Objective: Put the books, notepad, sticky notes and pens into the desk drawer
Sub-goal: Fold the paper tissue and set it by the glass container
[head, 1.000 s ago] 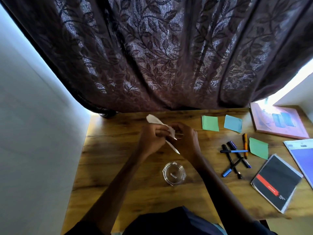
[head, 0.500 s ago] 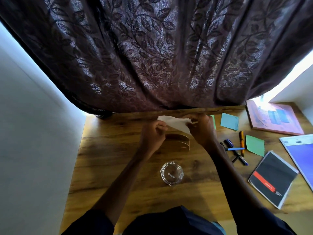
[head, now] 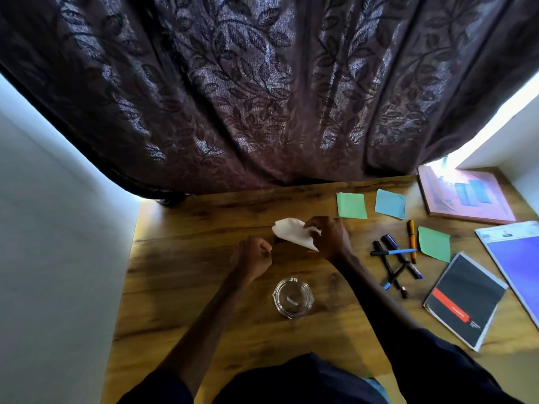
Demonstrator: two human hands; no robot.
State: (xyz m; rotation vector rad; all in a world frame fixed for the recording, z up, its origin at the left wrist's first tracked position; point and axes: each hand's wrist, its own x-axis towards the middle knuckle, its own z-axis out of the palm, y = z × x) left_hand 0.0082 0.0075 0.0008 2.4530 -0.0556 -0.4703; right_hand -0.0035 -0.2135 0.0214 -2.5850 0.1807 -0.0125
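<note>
On the wooden desk [head: 189, 287], my right hand [head: 328, 236] pinches a white paper [head: 291, 231] and holds it just above the desk top. My left hand [head: 253, 256] is a closed fist beside it and holds nothing that I can see. To the right lie two green sticky notes [head: 351, 205] [head: 434, 243] and a blue sticky note [head: 390, 204]. Several pens [head: 398, 259] lie crossed in a pile. A black notepad with a red stripe [head: 463, 298], a pink book [head: 463, 193] and a blue book [head: 516, 258] sit at the far right. No drawer is in view.
A clear glass ashtray [head: 292, 297] stands near the desk's front middle, between my forearms. A dark patterned curtain [head: 262, 97] hangs along the back edge. White walls [head: 52, 228] close in the left side and the right corner.
My left hand has let go of the white paper and pulled back into a fist. My right hand alone keeps the paper and has brought it lower, toward the desk.
</note>
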